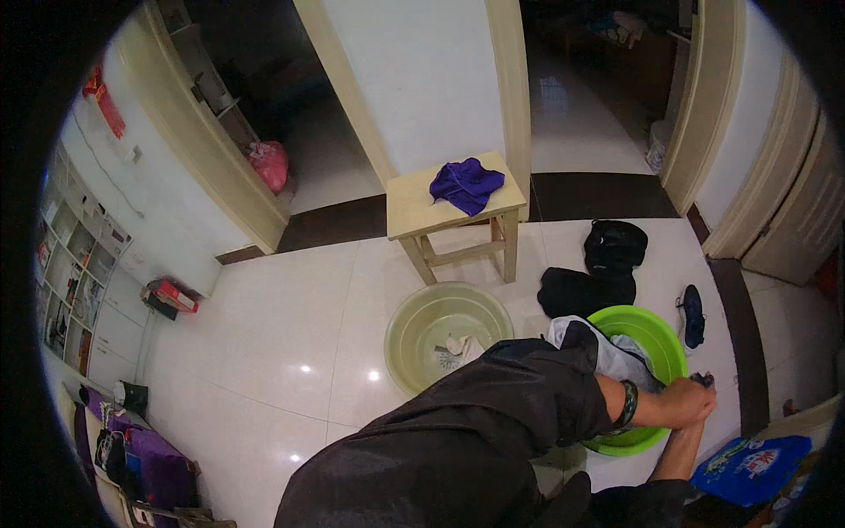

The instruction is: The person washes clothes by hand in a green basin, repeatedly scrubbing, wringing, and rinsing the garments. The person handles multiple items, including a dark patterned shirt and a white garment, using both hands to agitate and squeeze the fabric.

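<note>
At the right side of the green plastic basin (673,350), my left hand (690,401) is closed around a small dark piece of cloth (702,378), whose crumpled end sticks out above the fist. A dark patterned band circles that wrist. My right hand (693,428) meets the left from below; its fingers are mostly hidden, so its grip cannot be made out. White and grey fabric (624,360) lies in the green basin and hangs over its left rim. My dark sleeve and clothing cover much of the basin.
A beige basin (396,343) holds a pale cloth (467,348). Behind it, a wooden stool (412,211) carries a purple cloth (467,186). Dark items (587,290) and a dark shoe (693,317) lie on the tiles. A blue bag (752,470) is at lower right.
</note>
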The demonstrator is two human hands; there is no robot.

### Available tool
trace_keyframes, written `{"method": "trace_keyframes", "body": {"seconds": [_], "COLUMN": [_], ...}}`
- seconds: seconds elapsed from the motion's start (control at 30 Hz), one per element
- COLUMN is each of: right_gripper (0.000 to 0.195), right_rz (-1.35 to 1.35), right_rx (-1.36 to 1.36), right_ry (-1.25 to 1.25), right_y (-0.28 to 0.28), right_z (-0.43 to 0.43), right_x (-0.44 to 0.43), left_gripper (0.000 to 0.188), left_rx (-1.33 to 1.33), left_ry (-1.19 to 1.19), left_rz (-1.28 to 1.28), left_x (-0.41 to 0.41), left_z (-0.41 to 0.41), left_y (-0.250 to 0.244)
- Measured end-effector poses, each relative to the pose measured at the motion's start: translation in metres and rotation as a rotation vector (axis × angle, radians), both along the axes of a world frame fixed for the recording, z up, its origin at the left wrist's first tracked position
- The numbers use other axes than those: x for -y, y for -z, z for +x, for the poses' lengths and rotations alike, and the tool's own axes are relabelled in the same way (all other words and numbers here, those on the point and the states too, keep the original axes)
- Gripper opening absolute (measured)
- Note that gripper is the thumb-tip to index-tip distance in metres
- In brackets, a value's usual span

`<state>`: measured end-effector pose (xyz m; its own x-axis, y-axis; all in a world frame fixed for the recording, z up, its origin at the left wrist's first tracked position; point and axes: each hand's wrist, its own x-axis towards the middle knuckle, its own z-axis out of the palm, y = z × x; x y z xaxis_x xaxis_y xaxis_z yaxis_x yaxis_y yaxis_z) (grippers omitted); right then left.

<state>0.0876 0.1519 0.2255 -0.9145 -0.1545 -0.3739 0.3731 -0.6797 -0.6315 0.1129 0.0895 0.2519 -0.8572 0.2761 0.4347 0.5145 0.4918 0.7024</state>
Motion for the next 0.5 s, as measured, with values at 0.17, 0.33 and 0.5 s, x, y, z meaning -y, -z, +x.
{"method": "trace_keyframes", "body": {"seconds": [0.17,0.33,0.5], "right_gripper": [0.037,0.037,0.037], "right_rz": [-0.054,0.059,0.064], "right_rx": [0.023,0.003,0.001], "right_ry": [-0.080,0.011,0.038], "right_y": [-0.006,-0.003,0.004], "right_z": [0.002,0.005,0.002], "right_x": [0.027,0.011,0.011], "left_gripper": [0.024,0.028,0.023], "left_rx": [0.058,0.160,0.272], "left_ry": [-0.307,0.012,-0.306], "left_rz": [0.042,-0.060,0.151], "left_x": [0.032,-0.001,0.017], "left_z": [-0.055,-0.003,-0.025], "left_y": [0.030,0.009,0.002]}}
